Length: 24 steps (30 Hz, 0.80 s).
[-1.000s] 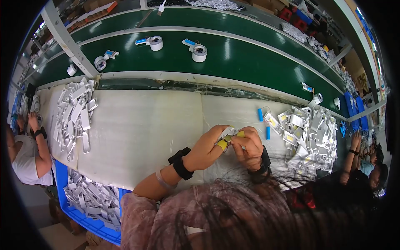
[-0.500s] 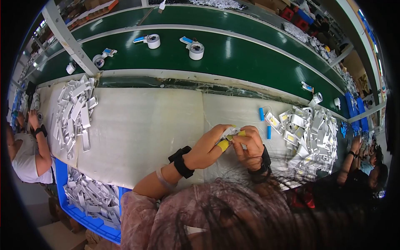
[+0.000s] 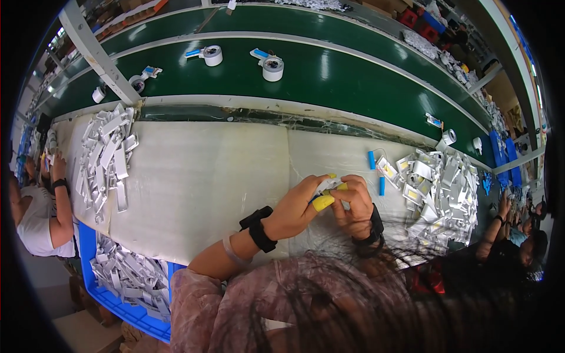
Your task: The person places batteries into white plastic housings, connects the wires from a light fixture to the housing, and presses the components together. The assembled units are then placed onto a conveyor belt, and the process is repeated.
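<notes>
Between both hands, above the pale work mat [image 3: 212, 182], is a small white plastic casing [image 3: 325, 186], partly hidden by fingers. My left hand [image 3: 297, 206] is closed round its left side, with yellow covers on the thumb and a fingertip. Pressed against its right side is my right hand [image 3: 352, 209], fingers bent and one fingertip covered in yellow. What lies inside the casing is too covered to make out. Just right of the hands, two blue cylinders [image 3: 381, 186] on thin wires lie by an open white casing [image 3: 387, 168].
White casings with yellow patches form a heap [image 3: 438, 188] at right; another white pile [image 3: 106, 153] lies at left. A blue crate [image 3: 126, 315] below it holds similar parts. Beyond the mat, round white devices [image 3: 272, 69] sit on a green conveyor [image 3: 347, 76]. Co-workers sit at both sides.
The round devices on the conveyor have shifted slightly left. My hands stay in place with the casing, the left thumb moving a little. The left co-worker's hand has moved.
</notes>
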Each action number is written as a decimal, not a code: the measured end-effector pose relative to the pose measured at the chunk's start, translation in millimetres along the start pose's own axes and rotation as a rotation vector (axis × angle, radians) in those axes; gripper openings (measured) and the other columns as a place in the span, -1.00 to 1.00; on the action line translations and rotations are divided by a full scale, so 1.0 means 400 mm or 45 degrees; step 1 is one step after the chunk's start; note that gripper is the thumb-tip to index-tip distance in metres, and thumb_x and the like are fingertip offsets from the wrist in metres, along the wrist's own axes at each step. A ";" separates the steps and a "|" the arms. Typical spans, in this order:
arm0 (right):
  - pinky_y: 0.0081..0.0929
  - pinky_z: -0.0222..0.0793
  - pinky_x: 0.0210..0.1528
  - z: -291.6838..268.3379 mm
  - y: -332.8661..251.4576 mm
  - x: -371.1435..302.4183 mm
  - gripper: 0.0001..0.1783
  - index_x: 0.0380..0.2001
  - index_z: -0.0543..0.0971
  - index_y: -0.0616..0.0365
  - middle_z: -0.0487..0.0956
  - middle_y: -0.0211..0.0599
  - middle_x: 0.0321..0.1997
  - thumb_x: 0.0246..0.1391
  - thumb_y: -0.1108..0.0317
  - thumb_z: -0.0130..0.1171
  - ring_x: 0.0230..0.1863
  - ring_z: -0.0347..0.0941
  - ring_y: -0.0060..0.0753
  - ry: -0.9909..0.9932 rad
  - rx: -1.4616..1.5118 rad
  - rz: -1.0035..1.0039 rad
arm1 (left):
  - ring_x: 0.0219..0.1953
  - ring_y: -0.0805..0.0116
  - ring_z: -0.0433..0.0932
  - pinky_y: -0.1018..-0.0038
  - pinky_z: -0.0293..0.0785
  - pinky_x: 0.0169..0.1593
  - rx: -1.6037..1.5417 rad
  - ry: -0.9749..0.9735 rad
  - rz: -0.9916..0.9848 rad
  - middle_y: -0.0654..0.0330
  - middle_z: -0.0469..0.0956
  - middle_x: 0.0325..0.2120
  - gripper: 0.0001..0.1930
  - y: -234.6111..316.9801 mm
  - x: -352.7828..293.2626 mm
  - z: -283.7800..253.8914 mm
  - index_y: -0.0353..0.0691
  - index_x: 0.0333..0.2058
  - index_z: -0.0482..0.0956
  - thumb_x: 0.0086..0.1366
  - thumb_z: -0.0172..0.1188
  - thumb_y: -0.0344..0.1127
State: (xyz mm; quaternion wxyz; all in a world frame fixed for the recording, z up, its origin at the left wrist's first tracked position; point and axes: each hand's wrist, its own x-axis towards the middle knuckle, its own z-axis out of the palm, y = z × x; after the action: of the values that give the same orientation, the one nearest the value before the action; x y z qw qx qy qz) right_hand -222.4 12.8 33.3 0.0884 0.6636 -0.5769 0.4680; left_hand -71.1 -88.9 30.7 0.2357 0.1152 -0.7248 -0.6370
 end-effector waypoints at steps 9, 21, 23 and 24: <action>-0.28 0.44 -0.16 -0.012 -0.019 0.013 -0.74 -0.37 0.57 0.17 0.47 -0.22 -0.33 -0.23 0.60 0.33 -0.15 0.47 0.00 -0.049 -0.064 0.021 | -0.24 0.06 0.53 0.34 0.44 -0.13 -0.016 -0.056 -0.198 -0.03 0.44 -0.17 -0.58 0.014 0.004 -0.008 -0.34 0.13 0.30 0.30 0.03 -0.45; -0.22 0.48 -0.14 -0.004 -0.001 -0.002 -0.71 -0.34 0.56 0.18 0.48 -0.19 -0.32 -0.23 0.65 0.32 -0.11 0.50 0.05 -0.074 0.038 0.017 | -0.48 0.37 0.50 0.49 0.45 -0.47 -0.189 -0.037 -0.241 0.06 0.44 -0.23 -0.58 0.000 0.001 -0.001 -0.31 0.15 0.30 0.34 0.04 -0.36; -0.22 0.48 -0.14 0.002 -0.005 -0.003 -0.70 -0.34 0.55 0.18 0.48 -0.19 -0.32 -0.23 0.65 0.32 -0.11 0.50 0.05 -0.069 0.055 0.033 | -0.49 0.38 0.50 0.49 0.45 -0.47 -0.164 -0.015 -0.231 0.06 0.45 -0.26 -0.60 -0.002 -0.002 0.000 -0.32 0.12 0.32 0.32 0.03 -0.41; -0.22 0.48 -0.15 0.005 -0.005 -0.003 -0.70 -0.35 0.54 0.18 0.49 -0.19 -0.33 -0.23 0.65 0.31 -0.12 0.51 0.06 -0.059 0.065 0.050 | -0.49 0.38 0.50 0.49 0.45 -0.47 -0.164 -0.009 -0.234 0.06 0.45 -0.26 -0.60 0.000 -0.002 -0.001 -0.32 0.12 0.32 0.32 0.03 -0.41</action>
State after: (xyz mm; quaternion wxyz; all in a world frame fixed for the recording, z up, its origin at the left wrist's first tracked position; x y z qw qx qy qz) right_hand -219.6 13.0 32.3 0.0491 0.6649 -0.5795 0.4687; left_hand -70.3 -89.0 30.7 0.1807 0.1634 -0.6695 -0.7017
